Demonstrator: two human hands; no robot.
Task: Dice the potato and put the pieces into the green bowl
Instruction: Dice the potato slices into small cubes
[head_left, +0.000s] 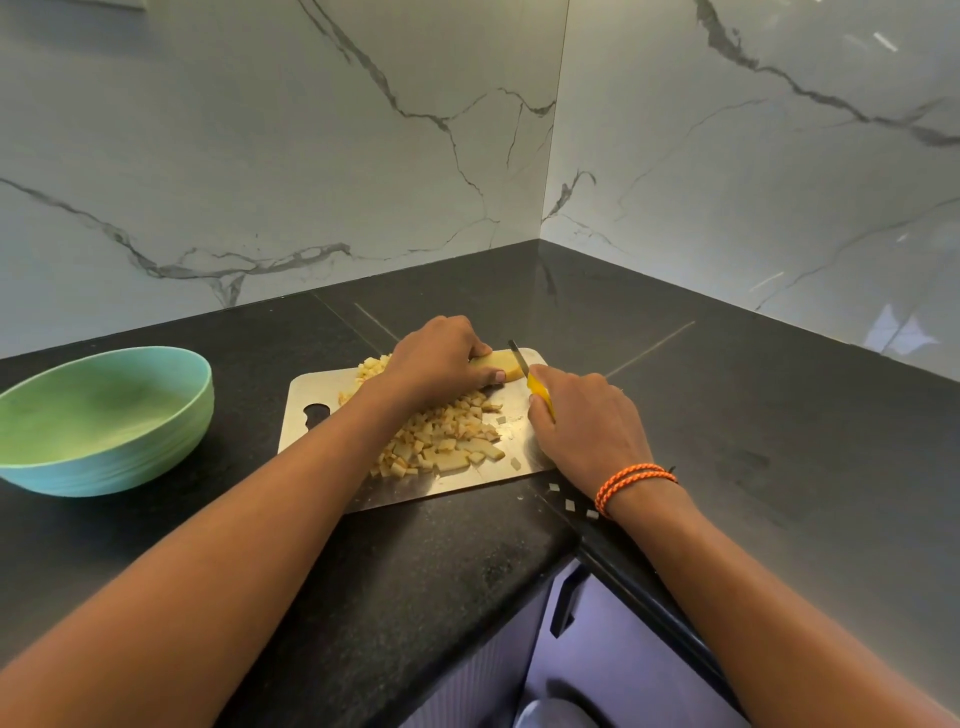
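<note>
Left hand (441, 358) curled over potato (501, 364) on board (311, 395); right hand (582, 415) gripping knife (524, 371); bowl (104, 415) well apart.

Bare black counter (753, 415) lay open right of the cutting board (306, 410), and back toward the corner. Gap between green bowl (109, 421) and the board's left edge was passable. Diced pile (441, 436) covered mid-board; both forearms crossed the front edge. Stray bits (570, 504) sat near the front edge.
</note>
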